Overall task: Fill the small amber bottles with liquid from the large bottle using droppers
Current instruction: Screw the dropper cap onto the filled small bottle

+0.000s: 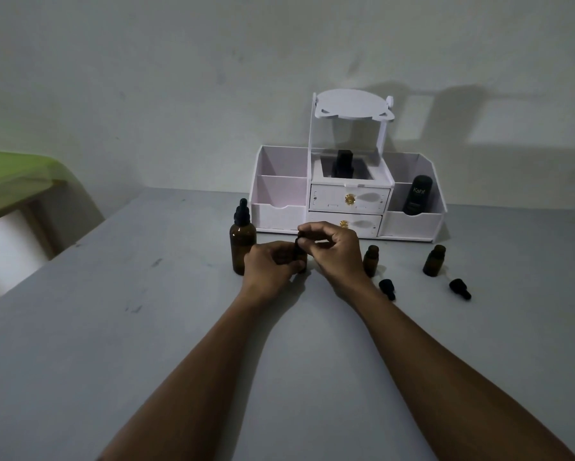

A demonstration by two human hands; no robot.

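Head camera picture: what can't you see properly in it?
1. Head view: the small bottle is mostly covered by the left hand gripping it and the right hand pinching its cap, so its fill is hidden.
2. Head view: dark glass and dim light hide the large bottle's liquid level.
3. Head view: the black thing inside the organizer is too dim to identify.
4. Head view: the drawers are shut, so their insides are hidden.

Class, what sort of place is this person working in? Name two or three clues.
Probably a home room, not a lab: a white desktop organiser with small gold-knobbed drawers stands on a grey table against a bare wall, with a black Kahf-labelled toiletry bottle in its right compartment.
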